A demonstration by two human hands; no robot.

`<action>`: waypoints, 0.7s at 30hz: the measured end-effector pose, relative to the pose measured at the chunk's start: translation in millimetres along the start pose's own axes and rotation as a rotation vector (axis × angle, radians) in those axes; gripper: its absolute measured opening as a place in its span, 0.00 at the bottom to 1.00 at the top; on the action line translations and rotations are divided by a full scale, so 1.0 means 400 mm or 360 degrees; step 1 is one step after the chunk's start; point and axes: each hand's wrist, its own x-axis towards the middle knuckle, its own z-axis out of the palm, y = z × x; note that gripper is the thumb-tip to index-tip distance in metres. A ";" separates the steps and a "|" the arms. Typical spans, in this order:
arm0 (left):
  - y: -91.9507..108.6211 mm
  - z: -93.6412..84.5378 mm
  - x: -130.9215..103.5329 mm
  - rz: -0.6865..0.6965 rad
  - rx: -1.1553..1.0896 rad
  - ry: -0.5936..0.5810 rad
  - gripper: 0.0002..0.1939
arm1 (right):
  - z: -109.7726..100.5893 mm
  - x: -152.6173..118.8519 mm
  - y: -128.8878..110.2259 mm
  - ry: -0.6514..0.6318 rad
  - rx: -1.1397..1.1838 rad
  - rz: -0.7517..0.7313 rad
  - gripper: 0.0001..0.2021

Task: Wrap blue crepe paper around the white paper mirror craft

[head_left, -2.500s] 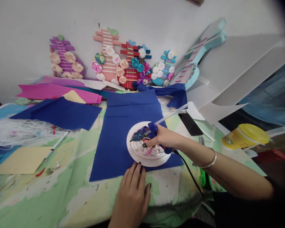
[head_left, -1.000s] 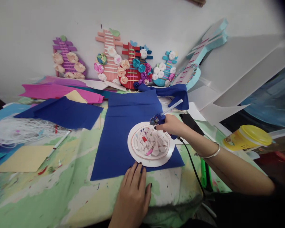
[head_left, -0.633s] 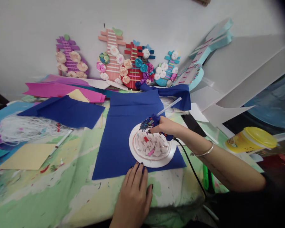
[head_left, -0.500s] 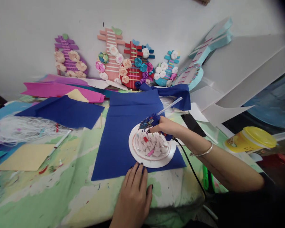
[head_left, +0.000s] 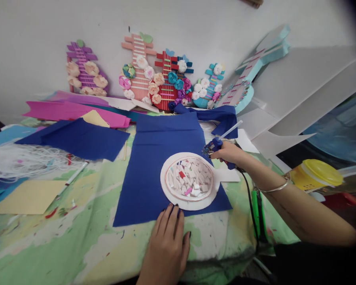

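A white guitar-shaped cutout [head_left: 206,203], with a round body and a short neck to the right, lies on a sheet of blue paper [head_left: 146,174]. Its oval middle is filled with small white paper scraps [head_left: 192,178], a red and a pink one among them. My left hand [head_left: 169,237] rests flat at the near edge of the body, fingers stretched out and fingertips touching the rim. Above the neck, my right hand [head_left: 230,153] grips a blue glue gun [head_left: 213,146]. A clear glue stick [head_left: 231,129] pokes out of its back, and a black cord trails down.
Paper-flower guitars [head_left: 166,85] lean on the wall behind. Folded blue paper [head_left: 77,138], white string [head_left: 29,160] and a beige sheet [head_left: 29,196] lie left. At right are a green cutter [head_left: 258,213], a yellow tub [head_left: 317,174] and white boards [head_left: 302,91].
My right hand has moved right with the glue gun, from over the scraps to above the neck, uncovering the scraps and the neck. My left hand has stayed in place.
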 end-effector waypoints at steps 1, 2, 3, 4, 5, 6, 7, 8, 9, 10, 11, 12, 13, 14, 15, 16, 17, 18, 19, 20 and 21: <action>0.000 0.000 0.000 0.0002 0.0000 -0.0004 0.17 | -0.004 -0.006 0.001 -0.0005 -0.0002 -0.0018 0.07; 0.001 -0.001 0.000 0.0000 0.0001 -0.0012 0.17 | -0.006 -0.012 0.002 -0.0018 0.0013 -0.0053 0.07; 0.001 -0.001 0.001 -0.0004 0.0001 -0.0020 0.17 | -0.006 -0.018 0.001 -0.0035 0.0039 -0.0102 0.08; 0.002 -0.002 0.001 -0.0008 0.0000 -0.0024 0.17 | -0.003 -0.026 0.000 -0.0052 0.0070 -0.0156 0.08; 0.002 -0.002 0.002 -0.0009 -0.0001 -0.0028 0.17 | 0.001 -0.034 -0.002 -0.0063 0.0097 -0.0204 0.09; 0.003 -0.003 0.002 -0.0008 0.0000 -0.0032 0.17 | 0.007 -0.044 -0.005 -0.0071 0.0111 -0.0246 0.09; 0.003 -0.004 0.003 -0.0007 0.0001 -0.0038 0.17 | 0.013 -0.055 -0.008 -0.0075 0.0112 -0.0284 0.09; 0.004 -0.004 0.003 -0.0006 0.0003 -0.0043 0.18 | 0.019 -0.069 -0.012 -0.0087 0.0107 -0.0323 0.09; 0.004 -0.005 0.004 -0.0002 0.0007 -0.0048 0.18 | 0.026 -0.084 -0.017 -0.0118 0.0107 -0.0366 0.08; 0.004 -0.005 0.004 0.0004 0.0012 -0.0052 0.18 | 0.031 -0.102 -0.022 -0.0179 0.0120 -0.0409 0.07; 0.003 -0.006 0.004 0.0010 0.0015 -0.0055 0.18 | 0.035 -0.120 -0.026 -0.0262 0.0150 -0.0451 0.07; 0.003 -0.006 0.004 0.0019 0.0018 -0.0057 0.18 | 0.039 -0.139 -0.030 -0.0356 0.0193 -0.0487 0.07; 0.002 -0.006 0.003 0.0030 0.0020 -0.0061 0.18 | 0.042 -0.158 -0.033 -0.0444 0.0246 -0.0514 0.08; 0.001 -0.007 0.003 0.0045 0.0022 -0.0067 0.18 | 0.045 -0.176 -0.034 -0.0519 0.0301 -0.0528 0.09; 0.000 -0.007 0.002 0.0057 0.0025 -0.0076 0.18 | 0.047 -0.192 -0.033 -0.0572 0.0352 -0.0538 0.10; -0.001 -0.007 0.002 0.0067 0.0028 -0.0083 0.18 | 0.050 -0.206 -0.030 -0.0610 0.0397 -0.0545 0.12; -0.002 -0.007 0.001 0.0073 0.0034 -0.0087 0.18 | 0.053 -0.218 -0.025 -0.0639 0.0431 -0.0545 0.13; -0.003 -0.007 0.001 0.0076 0.0040 -0.0086 0.18 | 0.055 -0.229 -0.019 -0.0663 0.0448 -0.0534 0.14; -0.003 -0.007 0.001 0.0078 0.0045 -0.0086 0.18 | 0.056 -0.237 -0.010 -0.0681 0.0447 -0.0512 0.15; -0.004 -0.006 0.001 0.0079 0.0049 -0.0087 0.18 | 0.055 -0.243 -0.001 -0.0688 0.0428 -0.0477 0.15; -0.004 -0.006 0.001 0.0082 0.0052 -0.0086 0.18 | 0.053 -0.247 0.010 -0.0668 0.0394 -0.0425 0.15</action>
